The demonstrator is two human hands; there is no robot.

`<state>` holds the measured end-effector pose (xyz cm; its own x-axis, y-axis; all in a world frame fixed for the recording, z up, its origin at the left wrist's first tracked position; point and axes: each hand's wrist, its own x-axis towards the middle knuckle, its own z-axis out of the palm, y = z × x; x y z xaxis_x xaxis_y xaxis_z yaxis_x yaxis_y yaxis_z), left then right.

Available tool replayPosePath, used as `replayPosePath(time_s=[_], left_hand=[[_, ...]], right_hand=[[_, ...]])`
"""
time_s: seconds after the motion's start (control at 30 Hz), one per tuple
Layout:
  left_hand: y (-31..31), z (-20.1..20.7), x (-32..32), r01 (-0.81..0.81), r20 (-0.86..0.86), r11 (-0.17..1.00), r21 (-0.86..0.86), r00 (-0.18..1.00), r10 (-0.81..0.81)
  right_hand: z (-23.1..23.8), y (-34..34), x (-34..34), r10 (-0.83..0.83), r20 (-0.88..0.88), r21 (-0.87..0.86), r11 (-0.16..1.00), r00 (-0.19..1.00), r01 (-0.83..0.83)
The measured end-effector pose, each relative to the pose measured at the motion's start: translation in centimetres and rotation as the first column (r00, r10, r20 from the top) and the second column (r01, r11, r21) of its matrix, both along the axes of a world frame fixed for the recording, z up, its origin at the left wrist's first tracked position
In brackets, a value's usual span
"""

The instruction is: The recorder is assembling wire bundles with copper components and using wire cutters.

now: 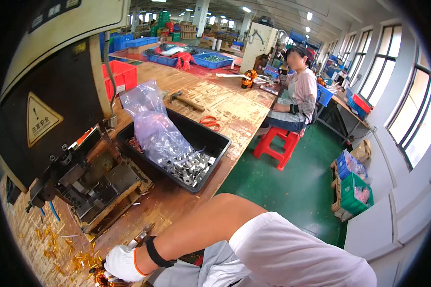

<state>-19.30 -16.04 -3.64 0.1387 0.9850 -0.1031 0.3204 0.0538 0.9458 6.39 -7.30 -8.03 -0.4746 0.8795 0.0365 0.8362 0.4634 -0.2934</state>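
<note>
My right hand (122, 264), in a white knitted glove with an orange cuff, reaches to the lower left of the table. Its fingers curl down at a coppery, wire-like bundle (100, 279), partly cut off by the picture's edge; what they grip is hidden. A metal hand tool (142, 234) lies just beyond the wrist. Small brass-coloured pieces (45, 241) are scattered left of the glove. Beyond the hand stands a press machine with a dark metal die fixture (93, 184). My left hand is out of view.
A black bin (222, 148) holds a clear plastic bag (160, 131) and loose metal parts (189, 168). Behind it lie a hammer (189, 101) and red-handled scissors (209, 123). A red crate (119, 76) stands farther back. Another person (299, 91) sits on a red stool (278, 146).
</note>
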Motion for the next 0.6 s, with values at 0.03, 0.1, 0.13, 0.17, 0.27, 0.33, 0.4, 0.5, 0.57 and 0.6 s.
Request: replayPosePath(time_s=[0.03,0.1,0.13,0.17,0.27,0.33,0.4,0.5,0.57,0.6], left_hand=[[-0.2,-0.3,0.3,-0.019,0.081,0.999,-0.047,0.996,0.023],[0.3,-1.1,0.0,0.034,0.028,0.997,-0.066,0.999,-0.032],[0.5,-1.5,-0.2,0.082,-0.034,0.993,-0.086,0.996,-0.085],[0.4,-2.0,-1.1,0.066,-0.037,0.994,-0.084,0.997,-0.070],[-0.2,-4.2,-3.1,0.000,0.283,0.984,-0.176,0.958,0.050],[-0.3,-7.1,-5.3,0.043,0.589,0.956,-0.289,0.795,0.143],[0.8,-4.0,-1.5,0.043,0.455,0.937,-0.346,0.882,0.127],[2.2,0.2,2.3,0.167,0.679,0.940,-0.297,0.729,0.085],[2.0,-0.4,2.6,0.170,0.429,0.985,0.010,0.889,-0.158],[2.2,1.3,3.4,0.185,0.735,0.966,-0.181,0.678,0.008]], right_hand=[[-0.2,0.0,0.2,0.003,0.017,0.040,0.999,1.000,-0.004],[0.5,0.1,0.8,0.026,0.037,-0.025,0.999,0.999,-0.025],[0.9,0.2,1.1,0.053,0.047,-0.089,0.995,0.998,-0.048],[1.1,0.2,0.6,0.068,0.044,-0.086,0.994,0.997,-0.064],[3.7,-1.1,0.1,0.017,-0.183,-0.116,0.992,0.983,-0.039],[7.3,-2.8,1.8,0.059,-0.282,-0.100,0.991,0.958,-0.091],[7.7,-4.4,2.3,0.034,-0.273,-0.015,0.999,0.961,-0.040],[14.8,-7.8,5.9,-0.020,0.036,-0.008,1.000,0.999,0.021],[15.7,-9.5,7.5,-0.065,0.112,-0.035,0.997,0.992,0.069],[15.3,-10.4,8.6,-0.097,0.087,-0.002,0.995,0.991,0.098]])
